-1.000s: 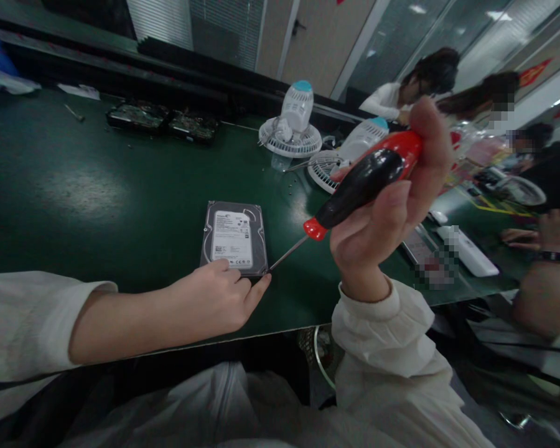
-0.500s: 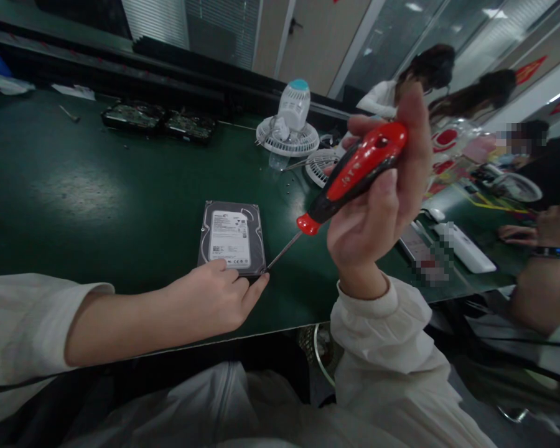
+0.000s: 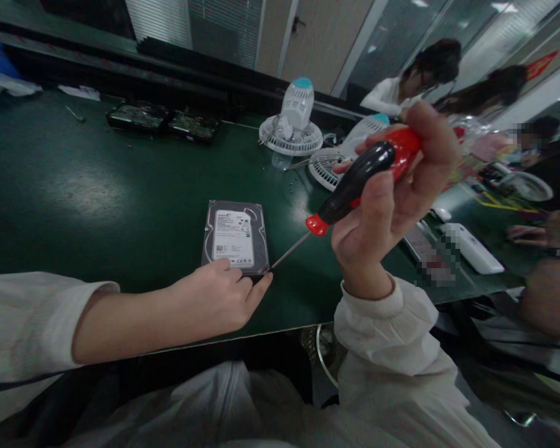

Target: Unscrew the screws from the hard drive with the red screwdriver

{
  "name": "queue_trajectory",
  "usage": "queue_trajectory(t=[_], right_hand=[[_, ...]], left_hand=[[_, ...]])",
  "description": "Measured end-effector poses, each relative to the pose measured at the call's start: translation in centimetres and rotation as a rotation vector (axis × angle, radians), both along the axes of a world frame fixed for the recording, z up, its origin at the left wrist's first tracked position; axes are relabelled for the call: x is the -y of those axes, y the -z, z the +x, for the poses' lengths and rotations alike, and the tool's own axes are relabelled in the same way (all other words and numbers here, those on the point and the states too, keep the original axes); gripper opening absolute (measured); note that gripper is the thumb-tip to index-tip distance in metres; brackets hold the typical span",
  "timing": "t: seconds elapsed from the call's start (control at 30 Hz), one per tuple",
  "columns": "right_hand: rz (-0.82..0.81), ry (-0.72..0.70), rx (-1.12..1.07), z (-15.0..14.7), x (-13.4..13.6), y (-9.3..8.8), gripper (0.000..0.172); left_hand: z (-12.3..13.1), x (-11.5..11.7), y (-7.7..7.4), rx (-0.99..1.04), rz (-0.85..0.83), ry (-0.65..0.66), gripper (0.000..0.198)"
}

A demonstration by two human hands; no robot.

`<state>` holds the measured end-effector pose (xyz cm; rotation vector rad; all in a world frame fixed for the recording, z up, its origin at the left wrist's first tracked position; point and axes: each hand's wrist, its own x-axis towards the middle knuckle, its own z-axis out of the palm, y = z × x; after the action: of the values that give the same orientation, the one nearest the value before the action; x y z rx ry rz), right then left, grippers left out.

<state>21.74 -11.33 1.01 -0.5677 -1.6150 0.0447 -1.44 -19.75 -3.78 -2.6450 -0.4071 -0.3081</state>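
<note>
A hard drive [image 3: 256, 239] with a white label lies label side up on the green table. My left hand [image 3: 224, 292] is closed on its near edge, one finger stretched to the right corner. In my right hand [image 3: 401, 193] is a screwdriver [image 3: 354, 190] with a red and black handle, the thumb along the grip. Its thin shaft slants down to the left. The tip meets the drive's near right corner beside my left fingertip; any screw there is too small to make out.
Two opened drives [image 3: 137, 116] with bare boards lie at the table's back left. White fans [image 3: 296, 112] stand at the back middle, small screws before them. A phone [image 3: 424, 252] and a white case [image 3: 473, 249] lie right. Other people sit at right and behind.
The screwdriver's handle has turned in my right hand: its black side now faces me instead of the lettered red one. My left hand stays at the drive's edge.
</note>
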Motion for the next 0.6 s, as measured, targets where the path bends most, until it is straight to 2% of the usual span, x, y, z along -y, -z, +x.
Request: queue_trajectory(t=[0.07,0.13,0.23,0.33,0.5,0.6], right_hand=[[0.134,-0.160,-0.040,-0.08,-0.46,-0.12,0.053],[0.213,-0.258,-0.040,-0.24,-0.89,-0.20,0.054],[0.205,-0.214,-0.087,-0.47,-0.89,-0.19,0.055],[0.128,-0.146,-0.113,-0.58,-0.45,-0.11,0.050],[0.110,-0.248,-0.058,-0.70,-0.48,0.05,0.057],[-0.011,-0.145,-0.103,-0.77,-0.06,0.04,0.063]], left_hand=[[0.02,-0.05,0.05,-0.005,0.001,-0.003,0.049],[0.04,-0.10,0.12,-0.008,0.004,-0.006,0.049],[0.02,-0.08,0.19,-0.004,0.011,-0.005,0.048],[-0.02,0.00,0.13,-0.004,0.015,-0.003,0.048],[0.03,0.00,-0.13,0.000,0.009,0.000,0.047],[0.07,-0.02,-0.18,-0.001,0.005,-0.001,0.048]])
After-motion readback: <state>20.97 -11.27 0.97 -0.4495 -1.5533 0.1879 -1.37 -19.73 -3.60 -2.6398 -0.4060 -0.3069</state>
